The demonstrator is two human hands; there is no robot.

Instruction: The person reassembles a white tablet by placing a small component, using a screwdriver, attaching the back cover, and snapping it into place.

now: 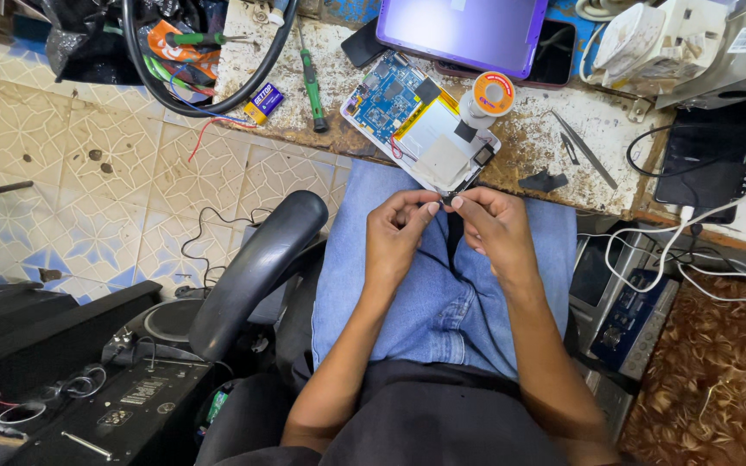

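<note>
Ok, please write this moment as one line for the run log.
left hand: pinching small dark part | right hand: pinching same part | place: above lap, beside opened tablet on workbench

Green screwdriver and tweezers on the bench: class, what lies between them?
In the head view, the opened tablet with its blue circuit board lies between the green screwdriver and the tweezers, a solder spool resting on it.

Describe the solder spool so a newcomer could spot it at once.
Start at the worn workbench above the person's lap, then find the opened tablet with its blue circuit board. The solder spool stands on its right corner: a small white reel with an orange rim, the only round thing there.
</note>
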